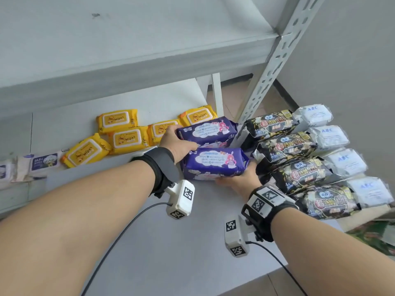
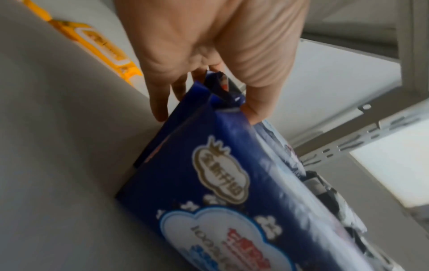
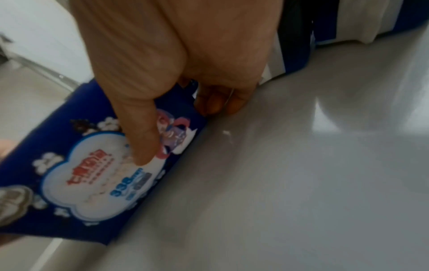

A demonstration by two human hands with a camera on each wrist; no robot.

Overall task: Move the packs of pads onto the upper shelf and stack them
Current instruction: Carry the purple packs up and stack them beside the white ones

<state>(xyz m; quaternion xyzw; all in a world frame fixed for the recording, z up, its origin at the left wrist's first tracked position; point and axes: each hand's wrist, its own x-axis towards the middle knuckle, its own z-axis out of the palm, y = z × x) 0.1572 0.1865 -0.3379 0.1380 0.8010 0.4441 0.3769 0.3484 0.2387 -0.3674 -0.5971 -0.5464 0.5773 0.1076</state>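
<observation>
Two dark blue packs of pads lie side by side on the lower shelf (image 1: 171,242). My left hand (image 1: 177,144) grips the left end of the far pack (image 1: 211,130); in the left wrist view my thumb (image 2: 253,111) and fingers (image 2: 160,110) pinch that blue pack (image 2: 220,183). My right hand (image 1: 237,180) holds the right end of the near pack (image 1: 213,163), with the thumb (image 3: 141,146) on its printed face (image 3: 81,174) and the fingers (image 3: 216,102) curled beneath. The grey upper shelf (image 1: 128,39) stretches above with nothing visible on it.
Several yellow wipes packs (image 1: 117,120) lie at the back left of the lower shelf, with white and purple packs (image 1: 42,162) further left. Black packs (image 1: 286,144) and white packs (image 1: 329,137) are lined up at the right. A perforated shelf upright (image 1: 275,60) rises at the right.
</observation>
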